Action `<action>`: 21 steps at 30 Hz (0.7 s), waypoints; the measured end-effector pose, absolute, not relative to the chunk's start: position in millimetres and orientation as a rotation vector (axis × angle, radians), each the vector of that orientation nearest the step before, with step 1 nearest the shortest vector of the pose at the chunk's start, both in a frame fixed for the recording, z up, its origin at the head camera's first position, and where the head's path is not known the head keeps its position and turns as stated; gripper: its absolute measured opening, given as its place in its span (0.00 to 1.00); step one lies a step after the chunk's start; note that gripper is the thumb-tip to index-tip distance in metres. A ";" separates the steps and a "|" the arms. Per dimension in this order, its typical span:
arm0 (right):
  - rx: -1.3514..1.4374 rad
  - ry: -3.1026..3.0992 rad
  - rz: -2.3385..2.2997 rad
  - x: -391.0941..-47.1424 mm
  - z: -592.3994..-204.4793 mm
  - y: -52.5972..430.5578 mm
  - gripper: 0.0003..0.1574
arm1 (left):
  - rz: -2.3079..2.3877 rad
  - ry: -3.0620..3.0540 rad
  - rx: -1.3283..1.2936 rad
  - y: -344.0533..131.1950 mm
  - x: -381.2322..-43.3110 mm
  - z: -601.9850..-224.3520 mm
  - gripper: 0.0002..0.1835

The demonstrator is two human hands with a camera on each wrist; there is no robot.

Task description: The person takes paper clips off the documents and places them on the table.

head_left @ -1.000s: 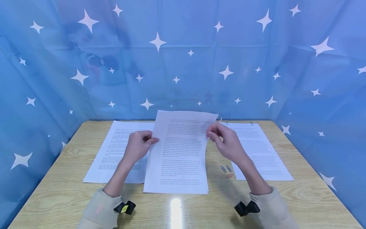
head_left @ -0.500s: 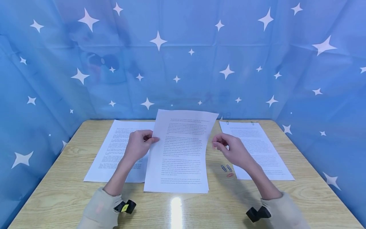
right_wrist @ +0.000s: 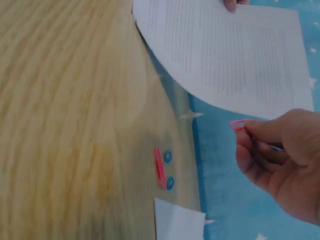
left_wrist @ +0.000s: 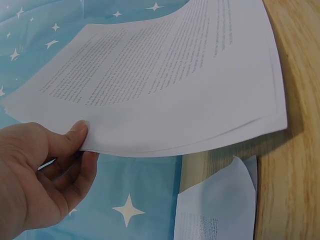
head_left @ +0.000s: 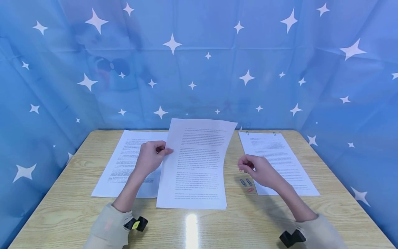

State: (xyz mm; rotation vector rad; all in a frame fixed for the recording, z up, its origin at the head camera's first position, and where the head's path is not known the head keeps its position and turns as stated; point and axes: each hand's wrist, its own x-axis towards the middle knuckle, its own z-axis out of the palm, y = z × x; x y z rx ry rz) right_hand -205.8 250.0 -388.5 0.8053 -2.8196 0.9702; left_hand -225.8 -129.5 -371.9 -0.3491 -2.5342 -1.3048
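My left hand pinches the left edge of several printed sheets between thumb and fingers, keeping them raised and tilted above the table. In the left wrist view, the thumb lies on top of the sheets and their layered edges show. Away from the paper's right edge, my right hand holds a pink paper clip between thumb and forefinger, plainest in the right wrist view. Below that hand, two blue paper clips and another pink paper clip lie on the table.
A printed stack lies at the left, partly behind the raised sheets. Another printed stack lies at the right, with green paper clips on its far edge. A blue star-patterned curtain borders the wooden table.
My right hand has drawn back from the sheets' right edge, moving right and toward me with the pink paper clip. The left hand and the sheets have stayed nearly still.
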 end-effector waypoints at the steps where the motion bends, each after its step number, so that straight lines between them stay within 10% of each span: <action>1: 0.806 -2.832 0.969 -205.6 -390.2 252.0 0.05 | -1.308 -2.535 -0.348 -129.5 -225.9 -371.8 0.03; 21: 0.992 -3.038 1.240 -197.8 -411.4 275.5 0.06 | -1.307 -2.551 -0.329 -129.9 -226.6 -371.8 0.02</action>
